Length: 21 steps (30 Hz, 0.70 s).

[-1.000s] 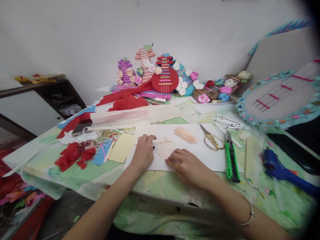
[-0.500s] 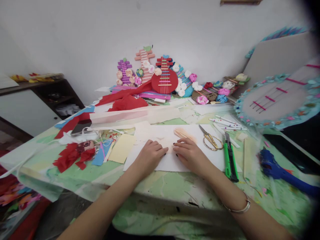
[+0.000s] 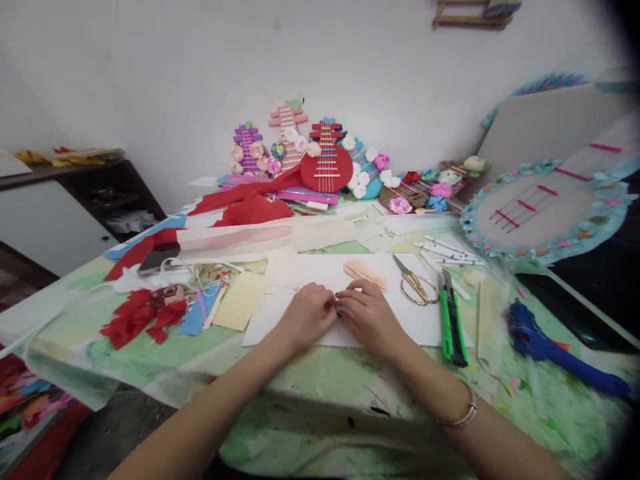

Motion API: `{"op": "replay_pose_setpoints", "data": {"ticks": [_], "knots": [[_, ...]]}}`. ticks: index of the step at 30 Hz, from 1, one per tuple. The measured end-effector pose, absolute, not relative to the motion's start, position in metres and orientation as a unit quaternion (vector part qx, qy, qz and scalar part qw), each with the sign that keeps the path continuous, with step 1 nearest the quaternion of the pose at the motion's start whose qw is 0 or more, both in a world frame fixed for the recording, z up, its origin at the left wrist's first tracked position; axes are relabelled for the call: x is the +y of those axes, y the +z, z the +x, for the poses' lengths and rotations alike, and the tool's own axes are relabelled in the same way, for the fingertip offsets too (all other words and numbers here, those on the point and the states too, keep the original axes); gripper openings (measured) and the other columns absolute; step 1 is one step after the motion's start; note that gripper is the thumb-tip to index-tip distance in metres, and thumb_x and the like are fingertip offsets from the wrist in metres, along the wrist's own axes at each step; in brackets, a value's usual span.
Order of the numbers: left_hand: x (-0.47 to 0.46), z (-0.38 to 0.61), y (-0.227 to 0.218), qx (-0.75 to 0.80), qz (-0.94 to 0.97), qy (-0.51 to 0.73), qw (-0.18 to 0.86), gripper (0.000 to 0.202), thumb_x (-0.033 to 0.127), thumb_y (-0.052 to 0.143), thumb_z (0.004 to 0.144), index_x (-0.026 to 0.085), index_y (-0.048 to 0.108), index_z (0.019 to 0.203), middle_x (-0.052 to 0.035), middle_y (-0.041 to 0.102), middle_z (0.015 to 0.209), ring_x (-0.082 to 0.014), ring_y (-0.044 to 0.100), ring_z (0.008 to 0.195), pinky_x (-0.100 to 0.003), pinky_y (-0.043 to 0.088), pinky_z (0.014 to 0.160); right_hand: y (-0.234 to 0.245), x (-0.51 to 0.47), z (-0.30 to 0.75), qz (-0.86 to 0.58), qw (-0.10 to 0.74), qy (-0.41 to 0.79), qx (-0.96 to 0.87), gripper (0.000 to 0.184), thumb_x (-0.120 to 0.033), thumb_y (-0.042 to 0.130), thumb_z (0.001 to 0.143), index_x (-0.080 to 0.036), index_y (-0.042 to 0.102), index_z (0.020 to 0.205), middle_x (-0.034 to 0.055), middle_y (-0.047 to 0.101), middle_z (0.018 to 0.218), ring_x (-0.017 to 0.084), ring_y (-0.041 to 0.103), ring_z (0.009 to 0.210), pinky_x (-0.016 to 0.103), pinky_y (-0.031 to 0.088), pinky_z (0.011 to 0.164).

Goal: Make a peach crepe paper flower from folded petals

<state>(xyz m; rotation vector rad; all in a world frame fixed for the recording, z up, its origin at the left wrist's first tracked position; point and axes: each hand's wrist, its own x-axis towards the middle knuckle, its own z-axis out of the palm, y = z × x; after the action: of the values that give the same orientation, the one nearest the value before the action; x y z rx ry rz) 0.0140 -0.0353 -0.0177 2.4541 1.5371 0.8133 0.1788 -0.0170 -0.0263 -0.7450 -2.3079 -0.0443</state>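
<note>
Room: a plain white wall (image 3: 200,80) rose behind the counter, with one small wooden rack (image 3: 470,17) fixed high on it and one dark shelf unit (image 3: 107,183) at the far left.
Counter: the counter (image 3: 325,377) wore a green-and-cream marbled covering, creased and marked along its near edge.
Hands: two bare hands, the left hand (image 3: 307,317) and the right hand (image 3: 369,317), rested side by side, touching at the fingertips.
Fingers: each hand's fingers were curled and drawn together, tips down on the sheet. Whether they pinched a small scrap between them could not be told.
Sheet: one large white sheet (image 3: 405,320) lay flat at the middle of the counter, under both hands.
Wrist: one thin bracelet (image 3: 457,418) circled the right wrist.
On the sheet: one peach pleated paper (image 3: 365,273) lay just beyond the right hand.
Tools to the right: one pair of gold-handled scissors (image 3: 415,285), one green utility knife (image 3: 451,320) and one blue glue gun (image 3: 550,347).
To the left: one cream card (image 3: 241,301) and a heap of red crepe scraps (image 3: 134,319).
Back edge: three upright lute-shaped crafts, a purple lute (image 3: 247,141), a salmon lute (image 3: 287,123) and a red lute (image 3: 327,165), stood among paper flowers.
Far right: one large round craft (image 3: 545,213) had blue trim.
</note>
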Motion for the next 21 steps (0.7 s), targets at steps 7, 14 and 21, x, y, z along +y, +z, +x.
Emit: {"op": "replay_pose_setpoints", "data": {"ticks": [7,14,21], "knots": [[-0.045,0.004,-0.014,0.485,0.800,0.331,0.121,0.015,0.021,0.065,0.075,0.017,0.055,0.085,-0.0028,0.058,0.084,-0.0176,0.052,0.081,-0.030,0.042,0.073,-0.028,-0.012,0.186,-0.332,0.374,0.036,-0.865,0.015,-0.010,0.056,0.081,-0.017,0.067,0.073,0.0070,0.065,0.078,0.020,0.050,0.081,0.035,0.044,0.073],[-0.057,-0.014,-0.026,0.493,0.794,0.351,0.059,0.007,0.010,0.055,0.081,0.017,0.055,0.080,-0.0044,0.055,0.082,-0.0192,0.049,0.085,-0.034,0.043,0.080,-0.034,-0.004,0.192,-0.415,0.371,0.163,-0.815,0.014,-0.007,0.067,0.071,-0.019,0.072,0.072,0.0035,0.063,0.069,0.018,0.057,0.074,0.031,0.047,0.069],[-0.057,-0.015,-0.037,0.484,0.787,0.381,0.011,0.008,0.012,0.054,0.084,0.017,0.059,0.079,-0.0043,0.059,0.077,-0.0188,0.052,0.079,-0.034,0.045,0.073,-0.036,-0.003,0.194,-0.406,0.384,0.171,-0.811,0.016,-0.005,0.066,0.070,-0.020,0.072,0.072,0.0039,0.062,0.069,0.018,0.057,0.074,0.031,0.047,0.067]]}}
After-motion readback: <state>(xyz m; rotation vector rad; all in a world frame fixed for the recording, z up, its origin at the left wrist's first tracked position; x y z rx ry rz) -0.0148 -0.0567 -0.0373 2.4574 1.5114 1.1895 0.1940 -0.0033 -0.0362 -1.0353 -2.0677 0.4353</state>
